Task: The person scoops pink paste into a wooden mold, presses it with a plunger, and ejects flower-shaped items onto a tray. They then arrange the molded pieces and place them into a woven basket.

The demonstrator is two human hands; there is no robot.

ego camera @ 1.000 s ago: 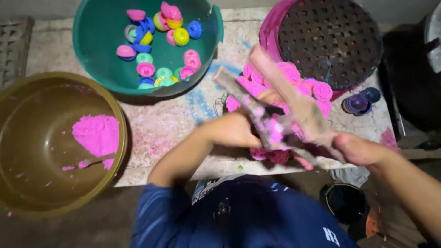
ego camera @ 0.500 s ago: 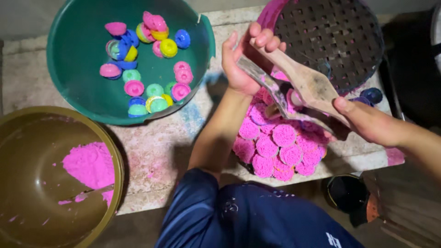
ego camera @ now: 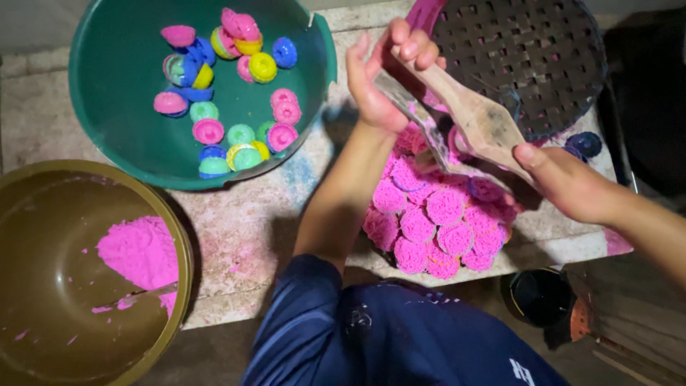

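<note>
1. Head view: the left hand (ego camera: pixel 379 82) is pinching a thin blade (ego camera: pixel 414 118) in a clenched grip, while the right hand (ego camera: pixel 564 179) is grasping a wooden paddle (ego camera: pixel 475 114), both over the pink cakes (ego camera: pixel 436 214) on the desk (ego camera: pixel 250 221).
2. Keeping the blade flat against the paddle looks wise, working directly over the cakes.
3. Counting: two basins, the green basin (ego camera: pixel 114 107) carrying about twenty moulds (ego camera: pixel 239 136); roughly fifteen cakes.

Both forearms are bare from the elbow down, and the left hand (ego camera: pixel 386 78) and right hand (ego camera: pixel 564 182) wear no gloves, rings or bands. The dark navy shorts (ego camera: pixel 386 336) are of smooth cloth, dotted with small pale specks. A small white mark (ego camera: pixel 523 372) sits near the lower edge of the cloth on the right leg.
</note>
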